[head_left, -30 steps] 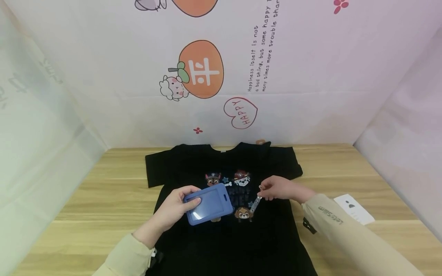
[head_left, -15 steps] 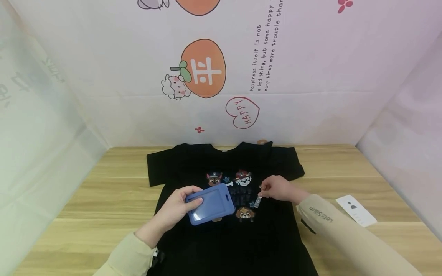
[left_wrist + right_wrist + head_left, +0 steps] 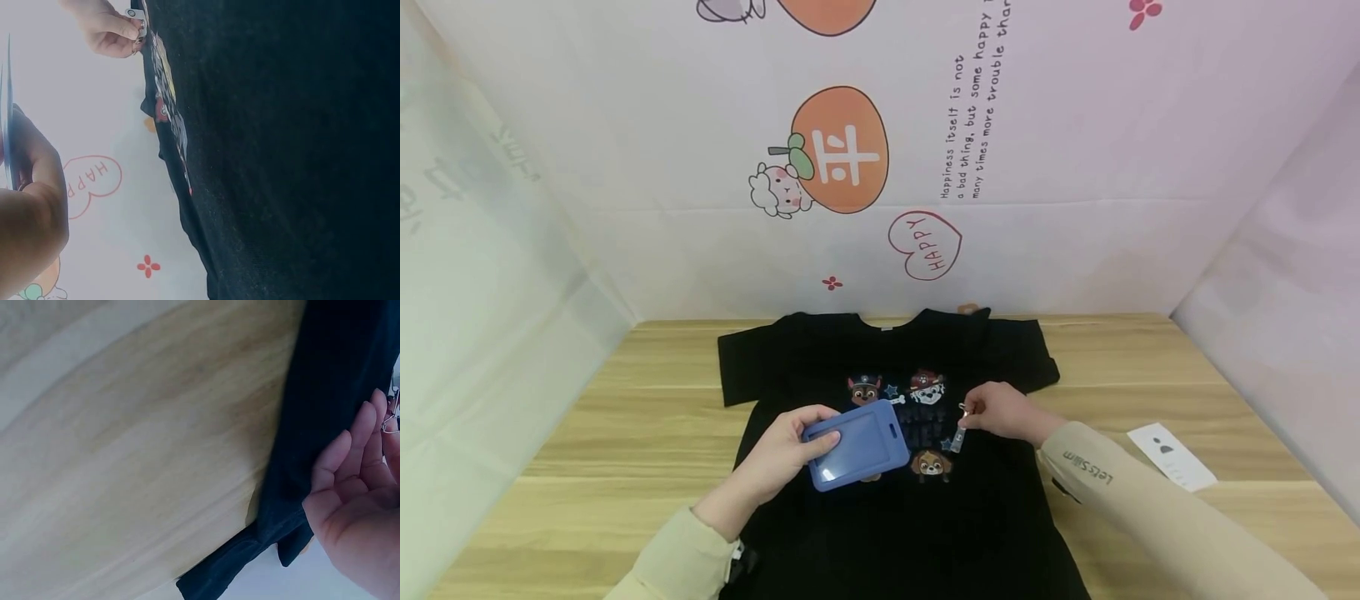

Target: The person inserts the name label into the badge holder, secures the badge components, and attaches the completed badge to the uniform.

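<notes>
"What is seen behind the work?"

"A pale backdrop (image 3: 700, 267) is printed with orange fruit (image 3: 871, 137) and a red heart (image 3: 925, 245) marked 'HAPPY'. Below it, a black T-shirt (image 3: 895, 542) is spread on a wood-grained table (image 3: 625, 467), its neckline turned toward the backdrop."

"And in the left hand (image 3: 786, 450)?"

"A blue card holder (image 3: 853, 446) is gripped by one end, the thumb laid across its front and the fingers bent behind. It is raised over the shirt's chest, its slotted end pointed right; in the left wrist view, a gap is seen between hand and cloth."

"What is held in the right hand (image 3: 1007, 412)?"

"A small clip with a clear strap (image 3: 958, 439) is pinched at the fingertips, the other fingers loosely bent. It is held near the printed dog faces (image 3: 931, 465), to the right of the holder and apart from it. Whether the shirt is touched by it cannot be told."

"Anything farther right?"

"A white card (image 3: 1176, 458) is laid on the table, just beside the right sleeve (image 3: 1078, 458)."
</notes>
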A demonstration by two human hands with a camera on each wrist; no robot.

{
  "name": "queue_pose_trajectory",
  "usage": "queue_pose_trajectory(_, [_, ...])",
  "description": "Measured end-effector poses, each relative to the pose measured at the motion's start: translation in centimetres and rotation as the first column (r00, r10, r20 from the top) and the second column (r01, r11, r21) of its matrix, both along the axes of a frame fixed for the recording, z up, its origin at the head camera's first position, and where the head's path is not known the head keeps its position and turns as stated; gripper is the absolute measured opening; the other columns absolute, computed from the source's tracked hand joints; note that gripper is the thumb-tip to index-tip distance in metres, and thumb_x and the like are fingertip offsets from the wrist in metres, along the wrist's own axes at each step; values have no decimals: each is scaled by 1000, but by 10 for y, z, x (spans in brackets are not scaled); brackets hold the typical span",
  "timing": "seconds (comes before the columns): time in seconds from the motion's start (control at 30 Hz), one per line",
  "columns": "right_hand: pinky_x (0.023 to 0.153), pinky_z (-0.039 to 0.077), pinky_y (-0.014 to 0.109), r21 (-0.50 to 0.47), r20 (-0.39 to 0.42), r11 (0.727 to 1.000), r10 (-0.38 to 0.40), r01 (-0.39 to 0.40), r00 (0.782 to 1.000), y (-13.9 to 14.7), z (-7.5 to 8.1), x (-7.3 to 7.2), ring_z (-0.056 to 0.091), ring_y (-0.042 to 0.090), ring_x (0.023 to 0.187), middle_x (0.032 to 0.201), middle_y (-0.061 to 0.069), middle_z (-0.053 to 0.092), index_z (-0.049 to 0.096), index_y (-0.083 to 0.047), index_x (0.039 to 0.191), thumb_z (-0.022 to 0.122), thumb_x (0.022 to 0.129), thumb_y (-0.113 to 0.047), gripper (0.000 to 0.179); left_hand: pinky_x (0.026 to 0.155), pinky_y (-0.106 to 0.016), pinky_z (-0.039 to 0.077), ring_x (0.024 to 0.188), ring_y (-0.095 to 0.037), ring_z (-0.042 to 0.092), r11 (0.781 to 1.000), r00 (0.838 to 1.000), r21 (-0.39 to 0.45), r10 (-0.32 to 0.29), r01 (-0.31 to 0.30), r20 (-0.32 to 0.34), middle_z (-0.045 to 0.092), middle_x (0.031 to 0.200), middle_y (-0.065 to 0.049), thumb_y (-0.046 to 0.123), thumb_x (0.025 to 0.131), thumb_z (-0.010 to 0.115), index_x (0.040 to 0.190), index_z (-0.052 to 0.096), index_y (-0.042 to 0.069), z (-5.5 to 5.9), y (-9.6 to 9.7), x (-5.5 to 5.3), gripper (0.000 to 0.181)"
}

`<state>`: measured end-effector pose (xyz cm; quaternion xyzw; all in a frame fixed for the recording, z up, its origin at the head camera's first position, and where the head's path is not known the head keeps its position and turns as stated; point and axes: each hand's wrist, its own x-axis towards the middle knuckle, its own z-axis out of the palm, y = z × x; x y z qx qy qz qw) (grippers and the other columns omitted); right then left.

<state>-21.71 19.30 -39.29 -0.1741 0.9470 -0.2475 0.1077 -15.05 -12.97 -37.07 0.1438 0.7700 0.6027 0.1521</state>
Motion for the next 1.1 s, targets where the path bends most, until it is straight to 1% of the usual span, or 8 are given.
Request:
queue_pose_trajectory(0.13, [56, 41, 26, 19, -13, 1000, -19, 20, 1000, -1, 0, 0, 47, 13, 60, 67, -2, 57, 64, -10, 74, 70, 85, -17, 14, 75, -29, 53, 85, -19, 59, 1000, 1000, 2, -6, 6, 1, 56, 112, -20, 17, 95, 57, 114, 56, -5, 0, 0, 0, 30])
queue_pose_trajectory(0.23, [57, 41, 27, 49, -31, 998, -37, 39, 999, -2, -1, -1, 48, 13, 60, 68, -1, 57, 64, -9, 82, 71, 84, -20, 13, 74, -28, 53, 84, -18, 59, 1000, 1000, 3, -6, 6, 2, 56, 112, -20, 17, 95, 57, 114, 56, -6, 0, 0, 0, 29])
queue_pose_trajectory(0.33, [58, 42, 28, 81, -51, 996, -37, 41, 998, -3, -1, -2, 48, 14, 61, 72, 0, 57, 65, -8, 91, 72, 84, -22, 18, 73, -28, 53, 84, -18, 59, 1000, 1000, 8, -5, 5, 8, 56, 111, -20, 16, 95, 57, 114, 56, -6, 0, 0, 0, 29])
queue_pose_trajectory(0.5, [59, 43, 30, 69, -51, 997, -39, 43, 998, -3, -2, -3, 49, 14, 63, 74, 1, 58, 65, -7, 93, 73, 83, -23, 20, 73, -28, 53, 84, -18, 59, 1000, 1000, 13, -7, 7, 9, 57, 110, -19, 17, 95, 57, 115, 56, -6, 0, 0, -1, 30])
queue_pose_trajectory(0.67, [57, 42, 27, 51, -79, 999, -7, 11, 997, -2, -3, -4, 48, 12, 59, 70, 0, 58, 65, -7, 91, 72, 83, -23, 19, 72, -28, 53, 83, -18, 58, 1000, 1000, 16, -2, 2, 11, 57, 108, -19, 18, 95, 57, 116, 55, -6, 0, 1, -1, 31])
queue_pose_trajectory(0.9, [58, 42, 27, 120, -179, 990, 96, -75, 979, 0, -1, -3, 47, 10, 61, 69, -2, 56, 66, -7, 88, 72, 83, -23, 18, 72, -28, 53, 83, -17, 58, 1000, 1000, 23, -3, 2, 21, 57, 108, -18, 18, 95, 57, 116, 55, -7, 2, 2, 0, 33])
queue_pose_trajectory(1.03, [60, 44, 28, 97, -212, 991, 116, -97, 970, 2, 0, -2, 48, 9, 63, 71, -2, 57, 66, -7, 88, 73, 82, -19, 15, 71, -27, 53, 80, -16, 59, 1000, 1000, 30, -2, 2, 18, 57, 106, -18, 17, 95, 56, 116, 54, -7, 3, 2, 0, 32])
queue_pose_trajectory(1.1, [61, 45, 28, 67, -215, 993, 109, -96, 970, 3, 0, -3, 50, 9, 64, 72, -2, 58, 66, -7, 89, 73, 82, -18, 15, 71, -27, 53, 80, -16, 59, 999, 1000, 33, 0, -1, 21, 57, 106, -17, 16, 95, 56, 116, 54, -8, 4, 2, 1, 32])
